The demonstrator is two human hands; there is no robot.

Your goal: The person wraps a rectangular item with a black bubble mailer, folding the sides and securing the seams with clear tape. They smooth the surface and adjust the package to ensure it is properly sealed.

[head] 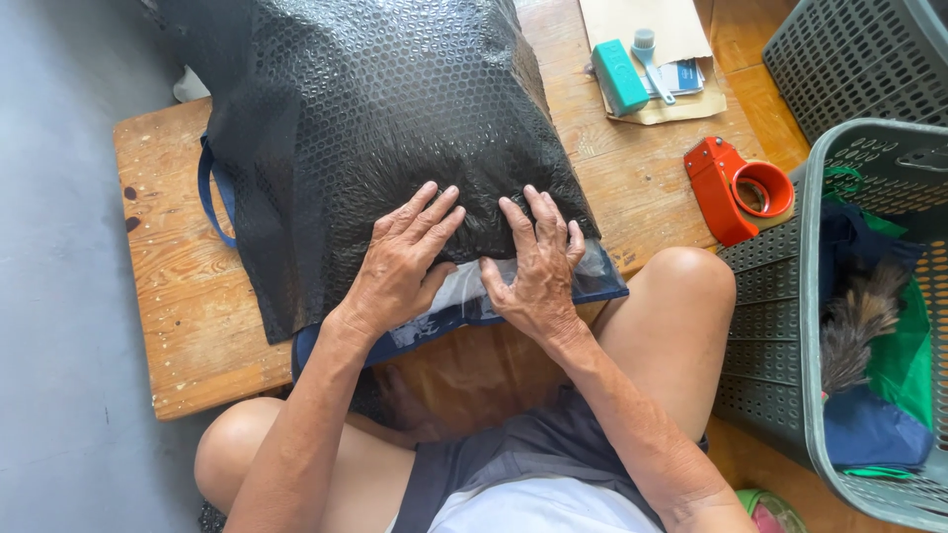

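Left hand (400, 262) and right hand (538, 266), fingers spread flat, side by side on near edge of black bubble-wrapped bundle (365, 128) lying on worktop (188, 306); bundle extending away; tape dispenser (736, 188) at right.

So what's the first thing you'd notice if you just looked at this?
The big black bubble-wrap bundle on the low wooden table, with the left hand and right hand pressing flat on its near edge. Next, the bright red tape dispenser at the table's right, beside a grey basket.

Home packing spot, floor-level. Low wooden table (188, 296), red tape dispenser (736, 188), grey plastic baskets (790, 326), brown envelope (652, 30). Grey floor (59, 296).
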